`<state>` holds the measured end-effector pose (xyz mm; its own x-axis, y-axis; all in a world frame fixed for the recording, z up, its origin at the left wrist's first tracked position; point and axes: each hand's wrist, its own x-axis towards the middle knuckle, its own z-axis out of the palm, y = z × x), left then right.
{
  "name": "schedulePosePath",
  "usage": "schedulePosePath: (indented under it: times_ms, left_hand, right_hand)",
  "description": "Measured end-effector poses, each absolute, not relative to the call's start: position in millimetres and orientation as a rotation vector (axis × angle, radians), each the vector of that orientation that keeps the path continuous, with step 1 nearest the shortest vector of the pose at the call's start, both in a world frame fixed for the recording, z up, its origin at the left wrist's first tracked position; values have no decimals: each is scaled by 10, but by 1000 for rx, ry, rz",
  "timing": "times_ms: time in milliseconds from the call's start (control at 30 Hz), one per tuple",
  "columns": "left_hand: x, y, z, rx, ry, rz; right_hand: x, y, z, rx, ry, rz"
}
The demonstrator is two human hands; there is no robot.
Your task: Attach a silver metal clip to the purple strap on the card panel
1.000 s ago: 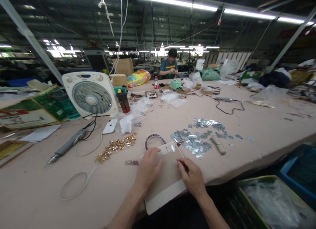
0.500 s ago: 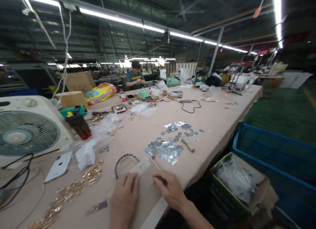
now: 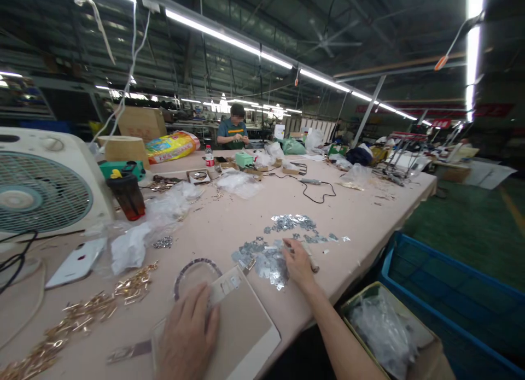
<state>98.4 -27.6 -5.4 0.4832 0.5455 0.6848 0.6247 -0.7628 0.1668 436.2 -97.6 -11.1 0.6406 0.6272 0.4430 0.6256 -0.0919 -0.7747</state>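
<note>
My left hand (image 3: 188, 331) lies with fingers spread on a flat beige bag-like piece (image 3: 241, 325) at the table's front edge. A dark curved strap (image 3: 197, 264) arches from its far side. Metal fittings show on a short strap (image 3: 129, 351) at the left and on a tab (image 3: 249, 264) at the far corner. My right hand (image 3: 298, 262) is over the right side of a pile of small silver metal plates (image 3: 262, 259), fingers slightly bent and apart. Partly behind that hand is a pale-handled tool (image 3: 315, 267); its head is hidden.
Gold-coloured metal pieces (image 3: 77, 314) are strewn at the left, near a white phone (image 3: 77, 262), a dark cup (image 3: 127, 197) and a fan (image 3: 45, 188). A box of clear plastic (image 3: 381, 325) and a blue crate (image 3: 447, 292) stand right. A person (image 3: 233, 129) sits across the table.
My right hand has left the beige piece and moved forward to the silver plates. My left hand stays on the piece. The camera view has shifted a little.
</note>
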Motion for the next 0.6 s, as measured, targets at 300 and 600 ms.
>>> schedulePosePath:
  times_ms: [300, 600]
  left_hand:
    - [979, -222, -206, -2592, -1120, -899]
    - [975, -163, -193, -2579, -1050, -865]
  right_hand:
    - [4465, -752, -222, -1967, -1159, -126]
    - [4360, -777, -122, -1983, -1251, -146]
